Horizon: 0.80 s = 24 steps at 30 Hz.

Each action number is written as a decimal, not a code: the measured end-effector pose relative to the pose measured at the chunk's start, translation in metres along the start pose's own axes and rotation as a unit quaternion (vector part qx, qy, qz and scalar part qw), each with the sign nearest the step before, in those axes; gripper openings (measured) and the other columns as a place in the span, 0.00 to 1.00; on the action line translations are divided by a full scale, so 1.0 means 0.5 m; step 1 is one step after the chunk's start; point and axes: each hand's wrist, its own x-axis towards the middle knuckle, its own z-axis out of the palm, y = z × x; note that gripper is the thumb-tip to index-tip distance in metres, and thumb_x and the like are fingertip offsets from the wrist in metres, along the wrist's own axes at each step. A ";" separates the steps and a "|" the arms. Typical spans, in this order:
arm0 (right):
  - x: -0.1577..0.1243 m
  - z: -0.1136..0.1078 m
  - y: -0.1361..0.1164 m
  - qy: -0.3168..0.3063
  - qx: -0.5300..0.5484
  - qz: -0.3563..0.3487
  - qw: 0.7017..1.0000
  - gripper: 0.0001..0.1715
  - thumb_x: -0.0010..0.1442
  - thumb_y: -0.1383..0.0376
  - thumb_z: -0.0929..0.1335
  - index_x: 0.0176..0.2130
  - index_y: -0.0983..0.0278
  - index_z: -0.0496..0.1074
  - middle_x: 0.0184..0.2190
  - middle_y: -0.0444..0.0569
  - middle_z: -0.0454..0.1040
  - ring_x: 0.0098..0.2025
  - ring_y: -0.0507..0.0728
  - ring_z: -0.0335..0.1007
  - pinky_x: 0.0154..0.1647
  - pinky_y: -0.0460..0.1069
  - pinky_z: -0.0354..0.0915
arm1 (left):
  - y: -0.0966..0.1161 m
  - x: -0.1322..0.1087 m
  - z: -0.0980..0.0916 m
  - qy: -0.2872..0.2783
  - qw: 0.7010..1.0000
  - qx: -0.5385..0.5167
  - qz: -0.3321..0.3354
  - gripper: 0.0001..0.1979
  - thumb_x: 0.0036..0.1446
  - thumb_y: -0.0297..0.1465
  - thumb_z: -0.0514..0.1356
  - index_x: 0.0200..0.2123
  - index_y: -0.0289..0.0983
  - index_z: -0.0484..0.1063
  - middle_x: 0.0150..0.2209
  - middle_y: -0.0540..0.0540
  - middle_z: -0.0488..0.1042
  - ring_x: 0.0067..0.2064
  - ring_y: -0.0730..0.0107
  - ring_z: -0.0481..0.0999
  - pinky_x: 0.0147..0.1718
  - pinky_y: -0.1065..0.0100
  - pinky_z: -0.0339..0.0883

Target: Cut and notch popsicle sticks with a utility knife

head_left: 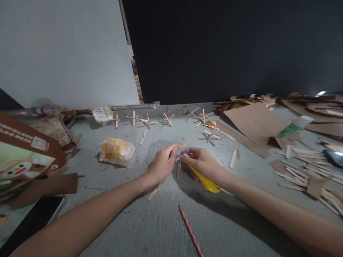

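Observation:
My left hand (162,163) is closed in a pinch on a wooden craft stick (183,145) held just above the grey floor. My right hand (201,162) grips a yellow utility knife (207,182), its blade end at the stick between my two hands. A second stick (178,169) lies under the hands, and another stick (154,192) lies beside my left wrist. A red pencil (190,231) lies on the floor nearer to me.
Several crossed-stick pieces (148,121) stand in a row near the wall. A yellow plastic bag (115,151) lies to the left. Loose sticks (302,171), cardboard sheets (254,123) and a glue tube (293,127) lie right. A printed box (24,157) sits left.

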 end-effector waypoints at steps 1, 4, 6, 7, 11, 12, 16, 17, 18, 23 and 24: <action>0.000 -0.002 -0.001 -0.008 0.017 0.015 1.000 0.21 0.58 0.48 0.75 0.34 0.59 0.68 0.16 0.36 0.66 0.12 0.50 0.61 0.12 0.45 0.56 | -0.001 0.000 0.001 0.000 1.000 0.001 0.002 0.20 0.74 0.34 0.50 0.57 0.39 0.79 0.51 0.42 0.85 0.52 0.58 0.83 0.50 0.63 0.73; -0.002 -0.010 -0.007 -0.037 0.063 0.053 0.996 0.24 0.57 0.46 0.76 0.33 0.59 0.66 0.17 0.36 0.66 0.12 0.50 0.60 0.11 0.45 0.56 | -0.002 -0.002 0.002 0.000 1.000 0.014 0.006 0.20 0.73 0.33 0.50 0.56 0.41 0.79 0.52 0.42 0.85 0.51 0.58 0.84 0.50 0.63 0.73; -0.005 -0.013 -0.014 -0.052 0.074 0.066 0.994 0.24 0.57 0.46 0.76 0.33 0.59 0.65 0.18 0.36 0.67 0.11 0.49 0.59 0.10 0.45 0.57 | -0.003 -0.003 0.003 -0.001 1.000 0.020 0.008 0.19 0.73 0.33 0.50 0.56 0.41 0.79 0.52 0.42 0.84 0.51 0.58 0.83 0.50 0.63 0.72; -0.008 -0.014 -0.017 -0.061 0.072 0.067 0.993 0.24 0.57 0.47 0.76 0.34 0.58 0.65 0.17 0.35 0.67 0.11 0.49 0.59 0.09 0.44 0.56 | -0.003 -0.003 0.002 0.002 1.000 0.021 0.004 0.19 0.73 0.33 0.50 0.57 0.41 0.79 0.52 0.42 0.84 0.50 0.59 0.83 0.50 0.63 0.72; -0.023 -0.005 -0.026 -0.088 0.001 0.057 0.995 0.19 0.59 0.53 0.74 0.37 0.58 0.64 0.15 0.33 0.66 0.09 0.50 0.58 0.08 0.44 0.56 | -0.007 0.003 0.000 0.041 0.998 0.020 -0.043 0.20 0.73 0.35 0.49 0.55 0.36 0.78 0.37 0.44 0.83 0.38 0.64 0.79 0.38 0.67 0.69; -0.025 -0.002 -0.027 -0.077 -0.017 0.050 0.996 0.17 0.60 0.53 0.74 0.38 0.58 0.64 0.15 0.33 0.66 0.10 0.50 0.59 0.08 0.44 0.57 | -0.008 0.004 -0.001 0.043 0.998 0.011 -0.048 0.21 0.73 0.36 0.49 0.54 0.35 0.78 0.32 0.46 0.80 0.35 0.65 0.77 0.35 0.68 0.67; -0.026 0.002 -0.022 -0.015 -0.045 0.009 0.999 0.14 0.63 0.53 0.72 0.38 0.58 0.67 0.16 0.34 0.67 0.11 0.50 0.62 0.09 0.43 0.58 | -0.007 0.005 -0.003 0.014 0.998 -0.047 -0.027 0.22 0.73 0.41 0.49 0.54 0.36 0.77 0.27 0.51 0.73 0.31 0.68 0.71 0.32 0.70 0.62; -0.024 0.002 -0.020 -0.008 -0.049 0.001 0.999 0.14 0.63 0.53 0.71 0.39 0.59 0.68 0.16 0.35 0.67 0.11 0.51 0.63 0.09 0.43 0.58 | -0.006 0.004 -0.003 0.010 0.998 -0.054 -0.023 0.22 0.73 0.41 0.49 0.54 0.36 0.77 0.27 0.51 0.73 0.31 0.68 0.71 0.32 0.70 0.62; -0.023 0.001 -0.018 -0.003 -0.051 -0.006 0.999 0.14 0.63 0.53 0.71 0.39 0.59 0.69 0.16 0.35 0.68 0.11 0.51 0.63 0.10 0.43 0.58 | -0.004 0.003 -0.003 0.007 0.998 -0.056 -0.021 0.22 0.73 0.42 0.49 0.54 0.36 0.77 0.28 0.51 0.73 0.32 0.67 0.72 0.33 0.69 0.63; -0.023 -0.003 -0.018 0.002 -0.055 -0.012 0.998 0.12 0.64 0.54 0.70 0.40 0.59 0.71 0.16 0.35 0.68 0.11 0.51 0.63 0.10 0.44 0.59 | 0.002 -0.001 -0.003 0.003 0.999 -0.051 -0.015 0.21 0.74 0.42 0.50 0.54 0.36 0.76 0.31 0.50 0.76 0.35 0.67 0.75 0.36 0.69 0.64; -0.023 -0.003 -0.019 0.002 -0.055 -0.012 0.998 0.12 0.64 0.54 0.70 0.40 0.59 0.71 0.16 0.35 0.68 0.11 0.51 0.63 0.10 0.44 0.60 | 0.003 -0.001 -0.003 0.005 0.999 -0.051 -0.015 0.21 0.74 0.42 0.50 0.54 0.36 0.76 0.32 0.49 0.76 0.35 0.67 0.75 0.36 0.69 0.64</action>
